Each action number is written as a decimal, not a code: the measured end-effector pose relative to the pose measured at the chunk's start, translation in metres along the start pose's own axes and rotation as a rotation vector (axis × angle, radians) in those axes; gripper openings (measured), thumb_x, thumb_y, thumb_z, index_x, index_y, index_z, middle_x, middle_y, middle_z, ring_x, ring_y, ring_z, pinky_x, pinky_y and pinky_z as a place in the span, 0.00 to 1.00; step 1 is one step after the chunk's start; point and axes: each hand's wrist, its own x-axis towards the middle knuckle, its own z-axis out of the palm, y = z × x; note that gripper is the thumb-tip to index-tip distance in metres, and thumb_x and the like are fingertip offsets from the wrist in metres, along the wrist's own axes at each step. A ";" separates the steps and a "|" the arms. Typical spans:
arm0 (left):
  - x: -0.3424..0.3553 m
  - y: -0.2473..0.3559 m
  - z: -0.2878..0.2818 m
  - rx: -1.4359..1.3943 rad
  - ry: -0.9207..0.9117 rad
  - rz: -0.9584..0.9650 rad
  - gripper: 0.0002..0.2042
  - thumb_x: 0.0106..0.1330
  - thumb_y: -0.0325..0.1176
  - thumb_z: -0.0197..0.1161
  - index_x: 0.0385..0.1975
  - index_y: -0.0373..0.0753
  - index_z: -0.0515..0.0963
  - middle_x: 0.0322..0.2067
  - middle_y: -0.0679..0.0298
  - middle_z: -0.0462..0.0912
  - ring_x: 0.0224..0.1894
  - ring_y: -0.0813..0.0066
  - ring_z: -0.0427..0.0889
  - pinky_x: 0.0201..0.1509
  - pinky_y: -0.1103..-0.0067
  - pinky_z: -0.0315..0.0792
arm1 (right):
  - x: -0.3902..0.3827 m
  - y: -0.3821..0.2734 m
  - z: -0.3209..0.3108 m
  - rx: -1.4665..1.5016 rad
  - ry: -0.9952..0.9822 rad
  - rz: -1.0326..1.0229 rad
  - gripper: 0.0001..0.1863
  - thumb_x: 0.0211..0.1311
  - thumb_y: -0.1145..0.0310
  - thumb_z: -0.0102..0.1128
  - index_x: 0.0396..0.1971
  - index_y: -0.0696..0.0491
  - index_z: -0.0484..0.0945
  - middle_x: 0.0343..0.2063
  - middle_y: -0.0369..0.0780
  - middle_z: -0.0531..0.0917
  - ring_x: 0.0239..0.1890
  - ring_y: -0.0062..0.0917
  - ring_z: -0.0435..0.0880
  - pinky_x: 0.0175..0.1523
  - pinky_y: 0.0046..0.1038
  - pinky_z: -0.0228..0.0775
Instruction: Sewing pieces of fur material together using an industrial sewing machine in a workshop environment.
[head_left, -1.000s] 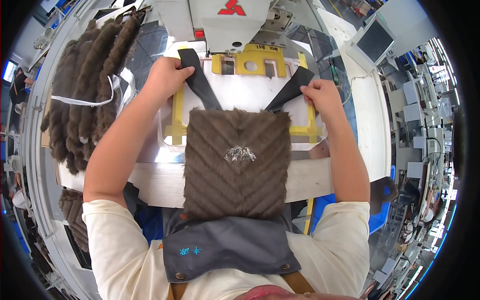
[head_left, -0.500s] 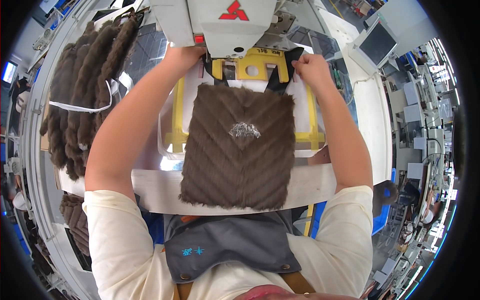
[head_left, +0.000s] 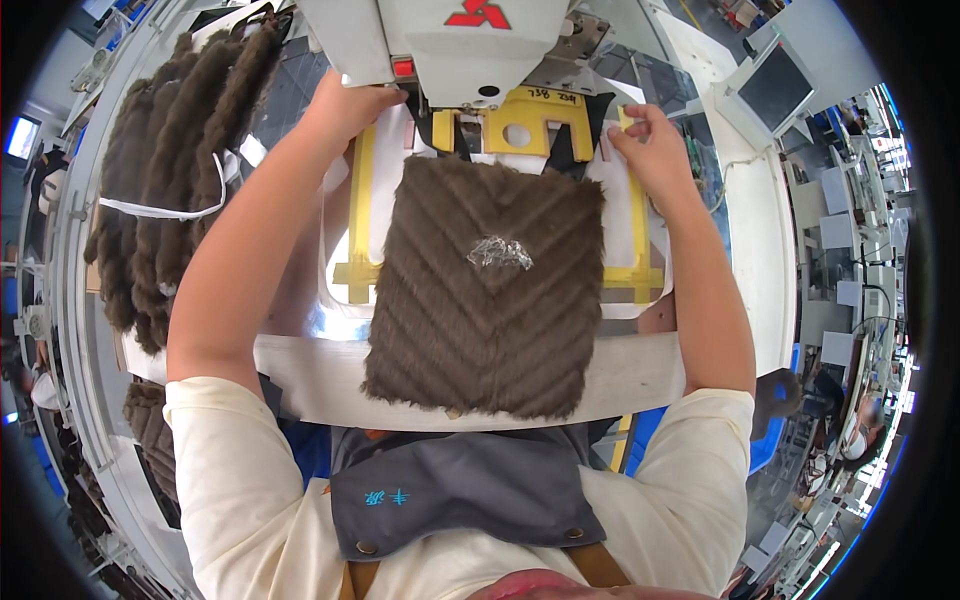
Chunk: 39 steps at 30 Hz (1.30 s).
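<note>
A brown fur panel (head_left: pixel 490 330) with a chevron pattern lies before me, a small clump of clear, crinkled strands (head_left: pixel 500 253) on its middle. Beyond its far edge sits a yellow template (head_left: pixel 516 134) with cut-outs, under the white sewing machine head (head_left: pixel 460 50). Black fabric (head_left: pixel 596 108) shows on both sides of the template. My left hand (head_left: pixel 350 108) is closed at the fabric's left edge, its fingertips partly hidden beside the machine. My right hand (head_left: pixel 652 148) is held off the right edge, fingers apart and holding nothing.
Long brown fur strips (head_left: pixel 165 170), tied with a white band (head_left: pixel 165 212), are piled at left. Yellow tape (head_left: pixel 358 275) marks the white sheet under the panel. A screen (head_left: pixel 775 90) stands far right. A blue bin (head_left: pixel 765 440) is at lower right.
My right hand has let go of the black fabric and moved slightly right, its fingers opening. My left hand stays by the left edge. The whole view has shifted slightly.
</note>
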 end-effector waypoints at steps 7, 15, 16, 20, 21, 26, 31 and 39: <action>0.019 -0.011 0.009 -0.032 -0.042 0.060 0.19 0.63 0.37 0.73 0.52 0.38 0.83 0.41 0.56 0.87 0.39 0.63 0.88 0.46 0.66 0.81 | 0.038 0.010 0.012 0.002 0.070 -0.223 0.25 0.59 0.59 0.70 0.57 0.49 0.81 0.43 0.46 0.87 0.49 0.40 0.86 0.57 0.35 0.74; 0.060 -0.063 0.013 -0.013 0.146 0.188 0.19 0.66 0.42 0.68 0.49 0.34 0.82 0.37 0.59 0.87 0.35 0.66 0.86 0.43 0.69 0.80 | 0.041 -0.005 0.013 -0.057 0.064 0.001 0.18 0.64 0.54 0.66 0.39 0.55 0.89 0.25 0.42 0.88 0.30 0.37 0.87 0.43 0.35 0.76; 0.065 -0.064 0.018 -0.165 0.151 0.306 0.18 0.67 0.41 0.67 0.49 0.34 0.81 0.35 0.60 0.86 0.34 0.68 0.85 0.43 0.70 0.80 | 0.043 -0.002 0.015 -0.059 0.067 0.000 0.18 0.64 0.54 0.66 0.39 0.55 0.89 0.25 0.42 0.88 0.30 0.37 0.87 0.43 0.35 0.76; 0.046 -0.026 0.020 -0.250 0.031 0.063 0.19 0.67 0.40 0.67 0.50 0.33 0.80 0.34 0.61 0.85 0.33 0.71 0.83 0.42 0.72 0.79 | 0.042 0.007 0.016 0.060 0.135 0.071 0.19 0.65 0.56 0.65 0.39 0.59 0.88 0.23 0.42 0.87 0.27 0.29 0.86 0.39 0.31 0.75; 0.034 -0.014 0.018 -0.274 -0.004 -0.021 0.19 0.67 0.40 0.67 0.50 0.33 0.80 0.33 0.62 0.84 0.33 0.72 0.83 0.42 0.73 0.79 | 0.041 0.006 0.016 0.121 0.112 0.117 0.19 0.66 0.57 0.65 0.43 0.60 0.87 0.24 0.42 0.88 0.26 0.27 0.85 0.38 0.29 0.75; -0.003 -0.024 0.014 -0.617 0.084 -0.063 0.21 0.67 0.39 0.68 0.54 0.32 0.76 0.32 0.65 0.81 0.34 0.77 0.80 0.43 0.77 0.78 | 0.015 0.001 0.010 0.504 0.031 0.176 0.29 0.67 0.61 0.64 0.63 0.59 0.72 0.39 0.43 0.86 0.35 0.24 0.84 0.41 0.25 0.76; -0.098 -0.011 -0.018 -0.373 -0.064 -0.138 0.25 0.69 0.37 0.68 0.60 0.33 0.69 0.43 0.61 0.80 0.40 0.77 0.80 0.44 0.79 0.77 | -0.089 -0.020 -0.022 0.678 -0.256 0.226 0.32 0.67 0.68 0.64 0.67 0.59 0.64 0.57 0.45 0.74 0.51 0.26 0.79 0.50 0.31 0.78; -0.146 0.006 -0.007 -0.412 -0.322 -0.331 0.31 0.67 0.34 0.71 0.66 0.36 0.64 0.42 0.58 0.81 0.39 0.73 0.82 0.41 0.76 0.77 | -0.148 -0.022 -0.019 0.966 -0.307 0.381 0.27 0.65 0.72 0.65 0.62 0.57 0.68 0.61 0.43 0.70 0.56 0.26 0.76 0.54 0.32 0.74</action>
